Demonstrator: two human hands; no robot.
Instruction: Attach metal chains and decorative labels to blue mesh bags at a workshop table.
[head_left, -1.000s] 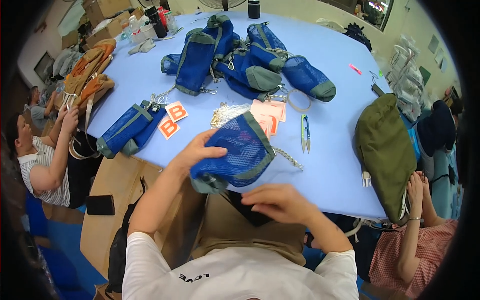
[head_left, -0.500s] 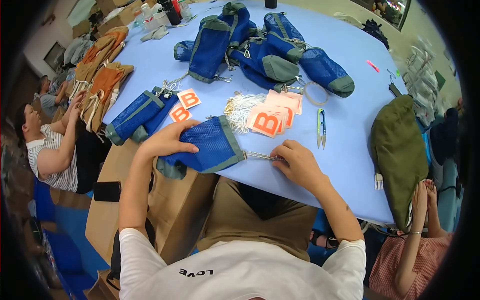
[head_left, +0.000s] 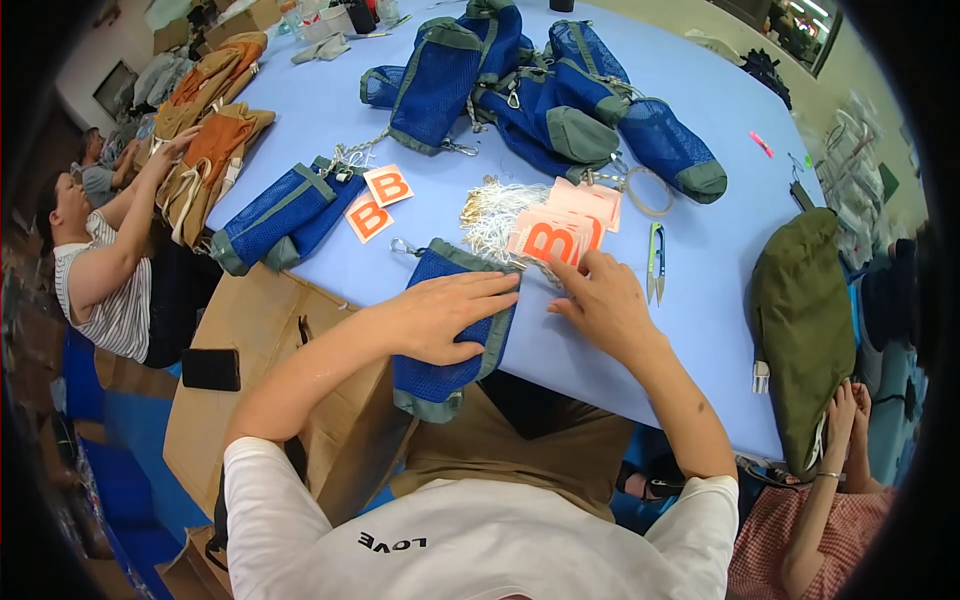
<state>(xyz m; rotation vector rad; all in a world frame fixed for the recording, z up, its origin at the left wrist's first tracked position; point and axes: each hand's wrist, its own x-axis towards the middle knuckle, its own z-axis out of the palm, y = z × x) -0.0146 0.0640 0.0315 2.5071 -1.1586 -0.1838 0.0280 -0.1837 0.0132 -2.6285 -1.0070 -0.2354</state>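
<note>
A blue mesh pouch with grey-green trim (head_left: pixel 440 380) lies at the table's near edge, its lower end hanging over. My left hand (head_left: pixel 445 315) rests flat across it, fingers stretched out. A metal clip (head_left: pixel 403 247) shows at the pouch's upper left corner. My right hand (head_left: pixel 612 305) is beside the pouch's upper right, its thumb and index finger apart. Its fingertips are at the near edge of a pile of pale cards with orange-red print (head_left: pixel 550 238) and close to the pouch's patterned cord (head_left: pixel 540 272), which is partly hidden. White looped strings (head_left: pixel 490 215) lie left of the cards.
Several blue pouches (head_left: pixel 530 100) are heaped at the far side; more (head_left: pixel 290 215) lie left beside two cards (head_left: pixel 385 195). Thread snips (head_left: pixel 656 262) and a ring of tape (head_left: pixel 650 190) are at right. An olive bag (head_left: pixel 805 320) and co-workers flank the table. A cardboard box (head_left: pixel 250 370) stands left.
The pouch has turned from lying sideways to pointing toward me. My left hand has moved right and flattened on it. My right hand has left its pinch on the cord and shifted to the cards.
</note>
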